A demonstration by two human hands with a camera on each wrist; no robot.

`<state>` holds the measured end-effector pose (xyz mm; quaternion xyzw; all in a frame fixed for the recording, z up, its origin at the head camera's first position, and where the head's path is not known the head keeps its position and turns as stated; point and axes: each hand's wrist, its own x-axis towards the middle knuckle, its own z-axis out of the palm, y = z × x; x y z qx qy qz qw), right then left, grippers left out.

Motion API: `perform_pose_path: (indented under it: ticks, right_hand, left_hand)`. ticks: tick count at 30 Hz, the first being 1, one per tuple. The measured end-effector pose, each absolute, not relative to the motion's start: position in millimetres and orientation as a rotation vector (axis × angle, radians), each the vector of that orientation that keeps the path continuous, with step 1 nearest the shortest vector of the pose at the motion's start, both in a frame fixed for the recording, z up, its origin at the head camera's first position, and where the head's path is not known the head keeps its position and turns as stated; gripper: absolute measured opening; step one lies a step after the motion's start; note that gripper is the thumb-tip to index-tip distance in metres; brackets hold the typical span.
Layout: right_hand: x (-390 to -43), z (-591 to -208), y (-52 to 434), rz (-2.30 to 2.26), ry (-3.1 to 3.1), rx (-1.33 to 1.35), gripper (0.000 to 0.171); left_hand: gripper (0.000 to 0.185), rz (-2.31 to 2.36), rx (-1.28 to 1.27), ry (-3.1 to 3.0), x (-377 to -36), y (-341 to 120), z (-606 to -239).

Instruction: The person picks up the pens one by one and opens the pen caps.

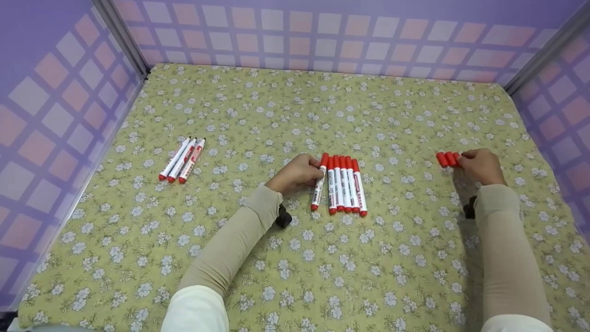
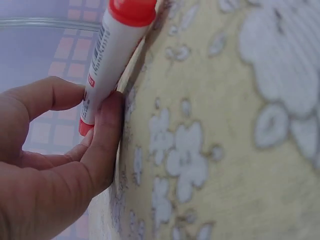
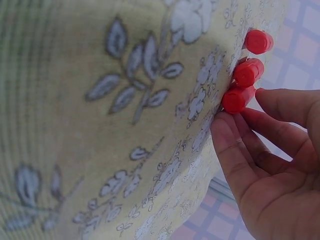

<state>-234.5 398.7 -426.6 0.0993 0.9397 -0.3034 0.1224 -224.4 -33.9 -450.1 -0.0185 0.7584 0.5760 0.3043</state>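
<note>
Currently left hand (image 1: 296, 174) pinches leftmost capped red marker (image 1: 319, 186) of centre row of six (image 1: 345, 184), thumb and fingers curled round barrel. Right hand (image 1: 480, 165) at 3 o'clock, fingertips touching nearest of three loose red caps (image 1: 448, 159); grip unclear. Three uncapped markers (image 1: 182, 159) at 9 o'clock. Risk: lifting tilted marker nudges neighbour, row rolls; round caps scatter if bumped.

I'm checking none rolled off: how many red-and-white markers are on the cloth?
9. Three uncapped markers lie together at the left. Six capped markers lie in a row at the centre; the left hand pinches the leftmost. The three loose caps by the right hand are not counted.
</note>
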Motion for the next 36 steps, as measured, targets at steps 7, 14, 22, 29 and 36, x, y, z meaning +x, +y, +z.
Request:
perform_pose_path:
  ticks: [7,14,22,29,36]
  right_hand:
    - [-233,-428,401,-0.909,2.735,0.297,0.059]
    - [-236,-429,401,-0.928,2.749,0.303,0.058]
    - [-238,-423,398,-0.906,2.765,0.272,0.057]
    - [-239,-416,388,-0.909,2.785,0.217,0.057]
    - [-241,-407,370,-0.899,2.826,0.122,0.057]
  left_hand:
    - [0.033,1.621,-0.052,1.898,-225,-41,-448]
    - [0.043,1.627,0.008,1.93,-227,-54,-444]
    - [0.036,1.659,0.043,1.927,-228,-66,-438]
    - [0.033,1.71,0.079,1.932,-227,-71,-430]
    - [0.032,1.531,0.287,2.112,-231,-77,-427]
